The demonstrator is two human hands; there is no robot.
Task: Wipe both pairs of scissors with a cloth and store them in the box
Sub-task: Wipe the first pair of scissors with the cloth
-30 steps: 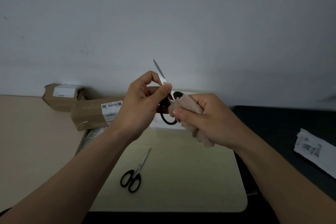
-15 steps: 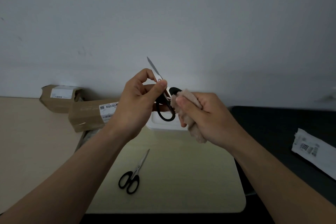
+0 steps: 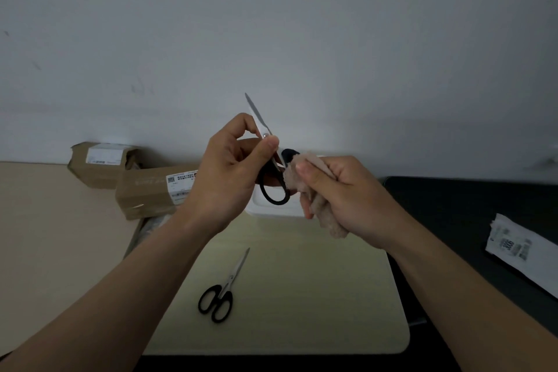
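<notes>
Holding item one, a black-handled pair of scissors (image 3: 273, 172), the left hand (image 3: 229, 169) pinches it at the pivot between thumb and forefinger, blade tip up and tilted left, handle loops hanging below.

Right hand (image 3: 347, 193): closed around a bunched beige cloth (image 3: 314, 199), which is pressed against the upper handle loop of the held pair.

Item two, second pair of scissors (image 3: 222, 293): lying flat on the pale mat (image 3: 317, 296), black handles toward the viewer, closed blades pointing up and to the right; well apart from both hands.

White box (image 3: 271, 210): at the far edge of the mat, largely hidden behind the hands; only its near rim shows.

Other stock: two brown cardboard parcels (image 3: 145, 187) with white labels at left against the wall; a white printed packet (image 3: 519, 248) on the dark surface at right; beige tabletop (image 3: 54, 235) at left.

Change against the frame one second back: the cloth sat just beside the pivot then, and now covers the upper handle loop, lower along the tool. The left-hand pinch at the pivot is as before. The second pair keeps its place on the mat. Both hands remain raised above the mat, in front of the box.
</notes>
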